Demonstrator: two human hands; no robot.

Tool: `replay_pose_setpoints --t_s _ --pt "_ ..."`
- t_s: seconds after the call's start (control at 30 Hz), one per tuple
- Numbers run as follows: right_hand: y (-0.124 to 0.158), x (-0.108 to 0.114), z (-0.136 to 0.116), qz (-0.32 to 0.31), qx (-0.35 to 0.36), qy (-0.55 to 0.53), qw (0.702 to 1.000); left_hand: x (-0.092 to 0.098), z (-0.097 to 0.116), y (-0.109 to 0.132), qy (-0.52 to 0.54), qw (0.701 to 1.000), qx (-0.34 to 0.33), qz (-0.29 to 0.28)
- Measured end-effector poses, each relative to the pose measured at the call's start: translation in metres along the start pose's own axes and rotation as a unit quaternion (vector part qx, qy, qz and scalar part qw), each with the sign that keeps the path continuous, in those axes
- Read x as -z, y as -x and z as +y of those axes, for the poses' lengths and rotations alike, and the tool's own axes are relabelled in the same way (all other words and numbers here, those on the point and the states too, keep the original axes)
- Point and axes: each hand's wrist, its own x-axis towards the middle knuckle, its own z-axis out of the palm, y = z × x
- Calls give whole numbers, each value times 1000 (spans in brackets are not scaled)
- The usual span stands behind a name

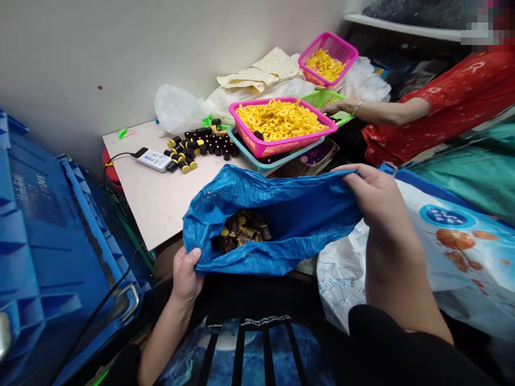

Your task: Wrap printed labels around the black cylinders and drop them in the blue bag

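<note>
Left hand [187, 276] pinches the near-left edge of a blue woven bag [300, 214], thumb on top, other fingers mostly behind the plastic; right hand [376, 195] grips the bag's far-right corner, thumb pressing the rim, fingers curled under and partly out of sight. No gap in either grip; bag mouth spread between them, bag held over the lap, in front of the table [147, 214]. Inside, small yellow-and-dark pieces [245, 228] show at the left end; bag bottom and lower part of the pile hidden, exact piece type hard to tell. On the table, black-and-yellow caps [207, 146] lie beside a white device [153, 160] with a cable. Pink basket [277, 147] heaped with yellow pieces [281, 119] sits on a teal tray [263, 166], covering most of the tray's contents. Co-worker's hand [332, 109] is at the green basket [344, 115], its fingers partly hidden; red sleeve [470, 75] runs toward the frame edge, upper right corner pixelated. Writing: device label has blue characters, too small to read; printed sack [475, 252] at right has a blue oval logo, lettering unclear, and orange-brown round shapes; white bag [341, 273] beside it has blue handwriting, partly creased; markings on blue crate [36, 198] at left worn, not legible; white shirt print tiny, unreadable.
</note>
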Motion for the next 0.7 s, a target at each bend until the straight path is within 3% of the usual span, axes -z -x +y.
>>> replay_pose_setpoints --t_s 0.1,0.2,0.27,0.3,0.37,0.43,0.47,0.53,0.57,0.63,0.7 --pt "2 9 -29 86 19 -137 987 -8 22 13 38 997 -63 32" --pt "-15 13 -45 160 101 -139 972 -5 42 20 7 993 -120 23" --pt "-31 6 -49 144 126 -25 981 -2 52 13 -107 982 -149 -42" --pt "-35 -3 -50 121 137 65 981 -2 54 6 -188 963 -179 -75" --pt "-34 -29 -49 53 169 252 951 -1 51 -12 -340 892 -277 -111" --pt "-19 -69 -40 -40 238 311 919 0 32 -34 -425 818 -369 -117" --pt "-10 -93 -30 -105 260 332 900 2 16 -46 -453 798 -364 -159" --pt "1 -142 3 -232 259 369 862 6 -27 -71 -515 751 -310 -275" --pt "2 -164 23 -269 251 378 850 8 -52 -84 -567 716 -274 -301" --pt "-1 -189 63 -297 221 380 848 9 -96 -106 -682 633 -202 -307" --pt "-4 -191 87 -359 159 395 830 8 -120 -116 -764 571 -106 -281"
